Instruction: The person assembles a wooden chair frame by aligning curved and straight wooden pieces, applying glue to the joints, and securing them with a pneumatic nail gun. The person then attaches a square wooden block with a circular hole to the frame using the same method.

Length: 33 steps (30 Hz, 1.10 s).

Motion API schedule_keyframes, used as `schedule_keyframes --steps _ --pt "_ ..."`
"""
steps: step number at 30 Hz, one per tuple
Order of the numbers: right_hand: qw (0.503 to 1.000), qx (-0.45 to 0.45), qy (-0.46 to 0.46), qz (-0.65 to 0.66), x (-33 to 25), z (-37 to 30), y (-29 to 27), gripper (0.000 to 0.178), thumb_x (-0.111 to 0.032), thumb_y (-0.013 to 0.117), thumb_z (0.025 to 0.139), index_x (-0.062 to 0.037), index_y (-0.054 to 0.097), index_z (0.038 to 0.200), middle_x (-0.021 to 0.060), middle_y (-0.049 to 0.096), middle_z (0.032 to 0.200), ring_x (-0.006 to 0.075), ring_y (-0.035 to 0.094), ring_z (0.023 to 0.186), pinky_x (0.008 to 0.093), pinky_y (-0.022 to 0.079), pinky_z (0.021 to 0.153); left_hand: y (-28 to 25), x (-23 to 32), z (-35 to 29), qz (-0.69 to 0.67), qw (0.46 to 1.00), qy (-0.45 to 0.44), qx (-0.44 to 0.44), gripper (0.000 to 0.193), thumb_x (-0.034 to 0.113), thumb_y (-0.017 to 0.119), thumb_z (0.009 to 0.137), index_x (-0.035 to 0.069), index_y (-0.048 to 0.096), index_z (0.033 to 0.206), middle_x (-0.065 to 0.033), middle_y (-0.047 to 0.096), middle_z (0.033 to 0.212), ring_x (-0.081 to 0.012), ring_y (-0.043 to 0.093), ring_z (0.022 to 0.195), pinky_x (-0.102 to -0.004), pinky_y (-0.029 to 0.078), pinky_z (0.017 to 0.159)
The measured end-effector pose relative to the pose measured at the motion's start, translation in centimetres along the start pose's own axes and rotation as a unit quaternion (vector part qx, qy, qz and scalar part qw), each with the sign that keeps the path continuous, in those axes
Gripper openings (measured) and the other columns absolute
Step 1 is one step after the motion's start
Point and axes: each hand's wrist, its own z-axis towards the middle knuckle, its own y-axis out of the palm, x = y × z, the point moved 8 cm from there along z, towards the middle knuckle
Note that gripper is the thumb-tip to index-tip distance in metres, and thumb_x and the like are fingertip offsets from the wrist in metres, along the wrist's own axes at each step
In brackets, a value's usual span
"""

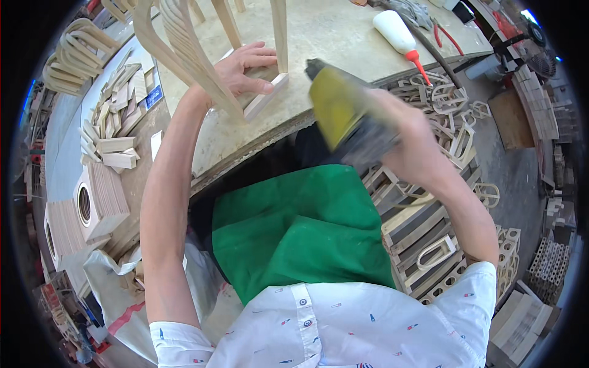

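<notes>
An arched pale-wood frame (190,49) with carved curved sides stands on the worktable (337,43), at the left of its front part. My left hand (245,67) is inside the frame, thumb along the low crosspiece (266,98) and fingers reaching toward an upright, steadying it. To the right of the frame, my right hand (408,135) grips a yellow-and-black nail gun (343,110). The tool is smeared by motion and held above the table's front edge, apart from the frame. Its nose points up and left.
A white glue bottle (394,32) with a red nozzle and red-handled pliers (448,38) lie at the back right. Wood offcuts (113,122) and blocks with round holes (101,202) are on the left. Arched wooden pieces (451,116) fill a slatted rack at right.
</notes>
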Motion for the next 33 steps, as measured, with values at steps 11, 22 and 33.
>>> schedule_keyframes --steps 11,22,33 --pt "0.964 0.009 -0.157 -0.214 1.6 -1.2 5.6 0.043 -0.012 0.058 0.075 -0.0001 0.059 0.116 0.0043 0.063 0.102 0.014 0.06 0.071 0.0277 0.049 0.063 -0.1 -0.4 -0.1 -0.019 1.0 -0.003 0.004 0.063 0.033 0.076 0.074 0.008 0.058 0.13 -0.0048 0.046 0.143 -0.025 0.027 0.141 -0.0402 0.021 0.117" --pt "0.96 -0.007 -0.162 -0.228 1.6 -0.9 6.5 0.042 -0.013 0.057 0.075 0.0002 0.059 0.115 0.0035 0.061 0.096 0.0145 0.06 0.072 0.0285 0.05 0.062 -0.3 -0.3 0.0 -0.006 1.0 -0.011 0.006 0.062 0.034 0.076 0.075 0.01 0.059 0.129 -0.0053 0.047 0.143 -0.0251 0.027 0.142 -0.04 0.024 0.116" --pt "0.959 -0.011 -0.168 -0.227 1.4 -1.0 6.7 0.042 -0.013 0.058 0.075 0.0009 0.058 0.115 0.0035 0.061 0.094 0.0145 0.059 0.07 0.0279 0.049 0.061 -0.2 -0.1 0.1 0.001 1.0 0.001 0.009 0.062 0.035 0.076 0.075 0.01 0.059 0.129 -0.0051 0.047 0.143 -0.0247 0.027 0.142 -0.0403 0.023 0.116"
